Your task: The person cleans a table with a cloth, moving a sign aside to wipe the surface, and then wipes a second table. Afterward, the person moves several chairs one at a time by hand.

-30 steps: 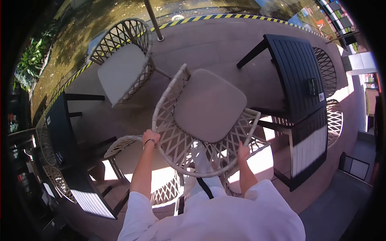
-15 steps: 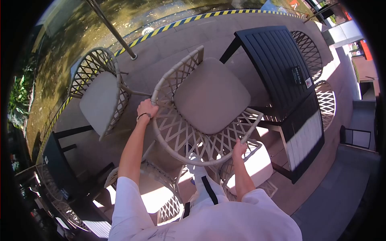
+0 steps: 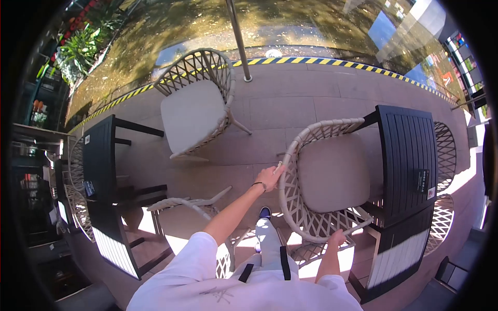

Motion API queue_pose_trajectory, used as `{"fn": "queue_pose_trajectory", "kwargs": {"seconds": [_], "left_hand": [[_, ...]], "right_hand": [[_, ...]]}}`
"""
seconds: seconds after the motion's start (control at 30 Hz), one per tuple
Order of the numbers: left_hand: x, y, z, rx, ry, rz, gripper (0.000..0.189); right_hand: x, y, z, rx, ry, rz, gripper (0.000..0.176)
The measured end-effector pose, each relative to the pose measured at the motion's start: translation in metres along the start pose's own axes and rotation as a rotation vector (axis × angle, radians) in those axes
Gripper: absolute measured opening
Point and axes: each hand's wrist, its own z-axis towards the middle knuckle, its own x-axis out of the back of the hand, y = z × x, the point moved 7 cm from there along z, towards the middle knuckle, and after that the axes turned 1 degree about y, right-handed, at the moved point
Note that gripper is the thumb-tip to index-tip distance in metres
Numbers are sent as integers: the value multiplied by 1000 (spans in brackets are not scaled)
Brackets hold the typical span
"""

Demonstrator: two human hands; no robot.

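A woven chair [image 3: 335, 171] with a beige seat pad stands in front of me, its seat pushed toward the dark slatted table [image 3: 407, 155]. My left hand [image 3: 268, 178], with a dark band at the wrist, is at the left side of the chair's curved back. Its fingers are closed, and a small pale bit shows at the fingertips; I cannot make out what it is. At the near right end of the same rim, my right hand [image 3: 336, 239] is closed on the chair's frame.
Another woven chair [image 3: 194, 111] stands at the upper left, beside a dark table [image 3: 98, 155]. A third chair [image 3: 181, 223] is at my lower left. Yellow-and-black tape [image 3: 295, 60] lines the edge by the water, near a metal pole [image 3: 238, 41].
The chair in my hands has moved right, closer to the dark table in the view. My view has also turned, so the other chair, tables and pole have shifted rightward.
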Motion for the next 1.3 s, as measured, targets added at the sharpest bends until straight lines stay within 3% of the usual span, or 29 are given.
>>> {"fn": "queue_pose_trajectory", "kwargs": {"seconds": [0.07,0.1,0.13,0.2,0.27,0.33,0.4,0.47,0.57,0.67,0.77,0.87,0.9,0.97,1.07,1.1,1.17,1.23,1.3], "left_hand": [[1,-32,-40,18,60,-57,63],[5,-47,-64,35,78,-119,57],[10,-60,-85,47,99,-188,52],[31,-84,-132,97,137,-276,45],[53,-104,-174,101,108,-417,43],[84,-111,-207,16,115,-445,42],[114,-106,-244,8,117,-438,38],[149,-89,-267,52,104,-405,34],[158,-93,-276,25,157,-847,30],[186,-92,-277,48,294,-1055,28],[203,-102,-268,142,492,-1179,28],[187,-162,-212,238,649,-1526,26],[178,-175,-188,306,653,-1459,26],[166,-187,-134,423,645,-1319,26],[175,-136,-48,287,414,-964,23],[188,-98,-31,272,377,-1014,22],[224,-24,1,24,327,-746,24],[228,29,31,-105,285,-736,29],[232,66,53,-58,151,-714,38]], "right_hand": [[-12,7,20,136,-80,19,48],[0,-7,1,151,46,-50,55],[10,-22,-11,236,257,-315,61],[25,-81,-88,543,365,-376,56],[2,-131,-178,1129,23,-113,49],[-14,-168,-314,1270,-773,-31,42],[12,-179,-468,1476,-1220,87,39],[36,-176,-573,1678,-1499,58,36],[27,-156,-641,1928,-1758,-225,32],[4,-159,-648,1826,-1687,-368,28],[-44,-172,-613,1728,-1430,-278,27],[-83,-203,-576,1454,-1296,-257,27],[-93,-217,-569,1368,-1242,-254,33],[-107,-242,-559,1393,-1070,-353,36],[-114,-295,-526,1303,-901,-383,43],[-124,-321,-509,1236,-865,-333,43],[-136,-365,-484,1087,-844,-196,42],[-139,-409,-478,954,-865,-2,42],[-136,-439,-488,883,-830,104,35]]}}
